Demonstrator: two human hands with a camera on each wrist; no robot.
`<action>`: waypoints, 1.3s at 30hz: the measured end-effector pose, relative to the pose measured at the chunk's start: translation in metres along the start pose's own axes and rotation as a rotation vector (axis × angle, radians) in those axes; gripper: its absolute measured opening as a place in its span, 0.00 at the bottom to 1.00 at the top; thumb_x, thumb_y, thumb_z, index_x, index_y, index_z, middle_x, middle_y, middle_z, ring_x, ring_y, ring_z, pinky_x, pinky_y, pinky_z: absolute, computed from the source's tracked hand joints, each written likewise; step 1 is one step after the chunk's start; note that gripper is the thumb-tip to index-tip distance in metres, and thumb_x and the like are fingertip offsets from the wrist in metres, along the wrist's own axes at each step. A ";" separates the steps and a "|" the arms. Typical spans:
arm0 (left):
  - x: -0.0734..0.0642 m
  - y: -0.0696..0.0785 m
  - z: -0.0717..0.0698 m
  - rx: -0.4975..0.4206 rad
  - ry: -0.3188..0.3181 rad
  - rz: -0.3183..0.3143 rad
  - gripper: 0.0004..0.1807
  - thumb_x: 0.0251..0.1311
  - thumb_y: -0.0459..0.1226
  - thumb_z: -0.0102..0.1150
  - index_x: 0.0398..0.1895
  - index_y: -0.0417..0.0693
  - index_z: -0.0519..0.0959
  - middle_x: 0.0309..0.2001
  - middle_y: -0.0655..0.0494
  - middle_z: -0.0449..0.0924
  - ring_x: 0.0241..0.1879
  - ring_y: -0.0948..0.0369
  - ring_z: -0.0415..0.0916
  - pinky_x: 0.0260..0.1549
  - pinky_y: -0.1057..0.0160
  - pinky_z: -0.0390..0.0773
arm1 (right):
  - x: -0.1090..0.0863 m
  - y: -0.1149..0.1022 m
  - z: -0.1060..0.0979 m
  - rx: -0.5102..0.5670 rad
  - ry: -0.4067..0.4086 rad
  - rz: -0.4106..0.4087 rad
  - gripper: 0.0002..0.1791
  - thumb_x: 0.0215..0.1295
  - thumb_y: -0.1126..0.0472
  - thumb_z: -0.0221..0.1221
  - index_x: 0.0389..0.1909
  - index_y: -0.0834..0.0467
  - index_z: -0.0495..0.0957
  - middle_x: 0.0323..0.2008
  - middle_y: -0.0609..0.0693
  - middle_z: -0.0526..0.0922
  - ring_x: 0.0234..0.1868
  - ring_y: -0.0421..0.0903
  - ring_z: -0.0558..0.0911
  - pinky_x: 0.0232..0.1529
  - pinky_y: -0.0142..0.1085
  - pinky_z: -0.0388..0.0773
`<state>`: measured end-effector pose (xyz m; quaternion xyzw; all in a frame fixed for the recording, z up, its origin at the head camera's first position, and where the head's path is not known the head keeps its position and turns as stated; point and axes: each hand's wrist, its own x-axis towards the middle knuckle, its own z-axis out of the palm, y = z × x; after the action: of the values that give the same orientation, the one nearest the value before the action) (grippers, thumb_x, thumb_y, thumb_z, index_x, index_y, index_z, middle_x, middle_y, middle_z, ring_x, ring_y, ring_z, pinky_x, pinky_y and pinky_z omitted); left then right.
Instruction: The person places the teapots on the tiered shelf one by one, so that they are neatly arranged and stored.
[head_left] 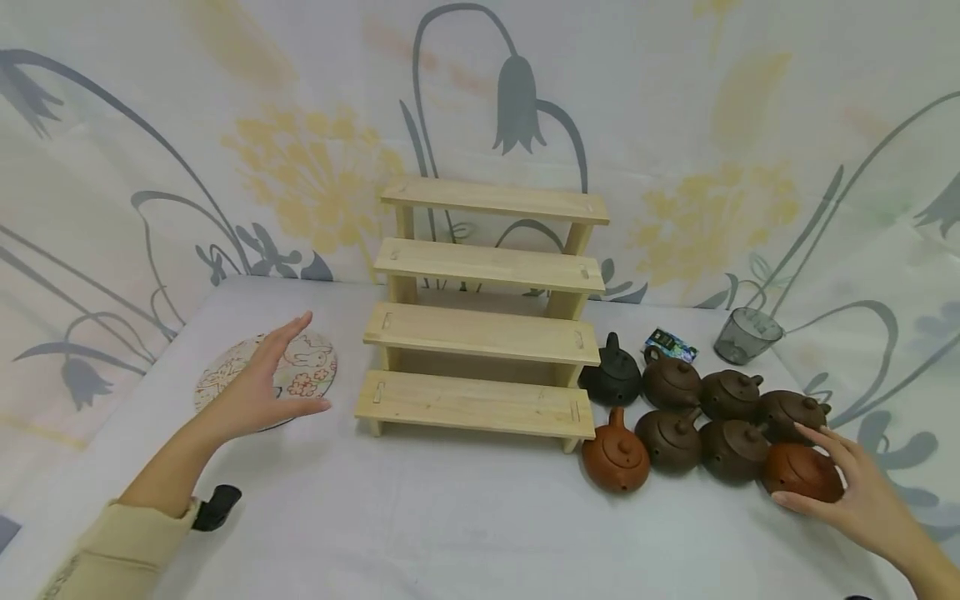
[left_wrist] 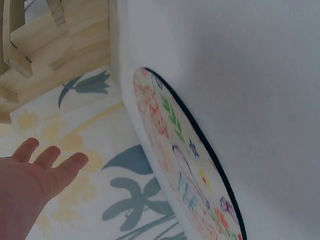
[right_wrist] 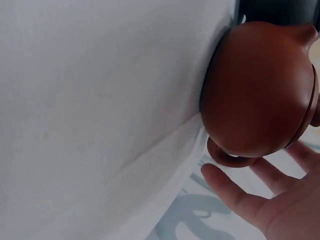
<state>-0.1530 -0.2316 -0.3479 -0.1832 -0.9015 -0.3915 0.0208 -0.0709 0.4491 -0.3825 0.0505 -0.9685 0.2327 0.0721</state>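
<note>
From the head view, a light wooden stand with four steps is in the middle of a white cloth-covered table. The left hand is at the left, in front of a flat round mat with bunnies and flowers. Its thumb sticks out away from the fingers, and it holds nothing.

At the right of the stand are eight clay teapots in two rows. The right hand is at the shiny red-brown round clay teapot, the last one at the right end of the front row. The thumb is on the near side and the fingers are on the far side, spread wide. Near the back are a see-through grey cup and a small shiny card.

From the left wrist view, three fingertips show, with little gaps between them. The mat has a thin black edge and lies flat, and the hand is apart from it.

From the right wrist view, the red-brown teapot sits on the white cloth. The fingers are apart, next to its round handle. I cannot tell if they touch it.
</note>
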 end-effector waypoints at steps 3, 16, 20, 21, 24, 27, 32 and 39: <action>0.009 0.002 0.011 -0.071 -0.036 0.020 0.57 0.47 0.41 0.71 0.74 0.58 0.40 0.71 0.41 0.40 0.65 0.36 0.45 0.53 0.34 0.54 | 0.001 0.002 0.002 -0.007 -0.001 -0.015 0.50 0.41 0.57 0.74 0.64 0.69 0.59 0.56 0.78 0.60 0.51 0.74 0.61 0.48 0.67 0.53; 0.037 0.006 0.047 -0.322 -0.128 0.041 0.59 0.45 0.32 0.72 0.74 0.58 0.41 0.68 0.36 0.45 0.62 0.36 0.56 0.45 0.47 0.73 | 0.007 0.013 0.001 -0.042 0.063 -0.146 0.43 0.26 0.59 0.79 0.51 0.61 0.73 0.47 0.46 0.71 0.44 0.21 0.59 0.36 0.19 0.58; 0.042 0.008 0.050 -0.268 -0.137 0.028 0.59 0.43 0.34 0.74 0.73 0.59 0.43 0.67 0.39 0.50 0.59 0.39 0.62 0.42 0.51 0.75 | 0.008 0.014 0.002 -0.031 0.061 -0.144 0.42 0.26 0.59 0.79 0.50 0.62 0.73 0.46 0.47 0.71 0.44 0.18 0.57 0.36 0.17 0.56; 0.042 0.008 0.051 -0.249 -0.144 0.023 0.58 0.43 0.34 0.74 0.73 0.58 0.44 0.66 0.38 0.53 0.58 0.39 0.64 0.42 0.50 0.75 | 0.008 0.014 0.002 -0.033 0.057 -0.139 0.41 0.26 0.60 0.79 0.49 0.63 0.73 0.46 0.51 0.72 0.44 0.18 0.57 0.36 0.17 0.56; 0.044 0.009 0.051 -0.195 -0.169 -0.011 0.58 0.43 0.37 0.74 0.73 0.59 0.44 0.61 0.37 0.61 0.52 0.42 0.69 0.42 0.49 0.74 | 0.008 0.014 0.002 -0.033 0.056 -0.138 0.41 0.26 0.60 0.79 0.48 0.63 0.73 0.46 0.53 0.72 0.44 0.18 0.57 0.36 0.17 0.57; 0.045 0.010 0.050 -0.171 -0.191 -0.051 0.58 0.43 0.38 0.74 0.72 0.61 0.44 0.55 0.37 0.66 0.44 0.46 0.72 0.38 0.51 0.74 | 0.008 0.015 0.002 -0.014 0.069 -0.147 0.40 0.26 0.61 0.79 0.47 0.64 0.73 0.47 0.35 0.69 0.44 0.18 0.58 0.36 0.16 0.57; 0.045 0.013 0.048 -0.193 -0.220 -0.077 0.58 0.44 0.37 0.74 0.72 0.61 0.42 0.54 0.36 0.67 0.36 0.51 0.71 0.32 0.57 0.73 | 0.008 0.014 0.001 -0.031 0.065 -0.127 0.39 0.25 0.61 0.79 0.46 0.64 0.74 0.47 0.42 0.72 0.42 0.17 0.57 0.34 0.17 0.59; 0.045 0.014 0.048 -0.210 -0.220 -0.089 0.58 0.44 0.35 0.73 0.72 0.61 0.42 0.54 0.35 0.66 0.34 0.53 0.71 0.31 0.57 0.72 | 0.009 0.007 -0.004 -0.103 0.007 -0.057 0.38 0.28 0.57 0.79 0.46 0.65 0.75 0.44 0.67 0.74 0.38 0.21 0.60 0.27 0.27 0.68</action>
<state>-0.1847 -0.1745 -0.3627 -0.1861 -0.8596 -0.4618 -0.1147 -0.0798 0.4561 -0.3808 0.0735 -0.9772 0.1804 0.0846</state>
